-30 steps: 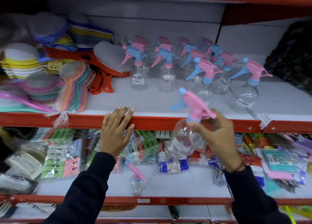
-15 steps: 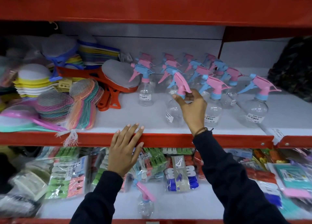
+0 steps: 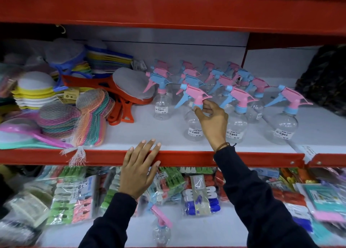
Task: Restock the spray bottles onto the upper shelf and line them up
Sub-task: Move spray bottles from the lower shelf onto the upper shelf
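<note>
Clear glossy plastic is seen in the bottles, topped by matt pink and blue plastic triggers. The shelf is matt white, edged by a glossy red-painted metal rail. Paper labels are stuck on.

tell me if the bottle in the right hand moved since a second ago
Yes. The spray bottle went up from below the red shelf edge onto the upper shelf, where it stands with the right hand at its neck.
</note>
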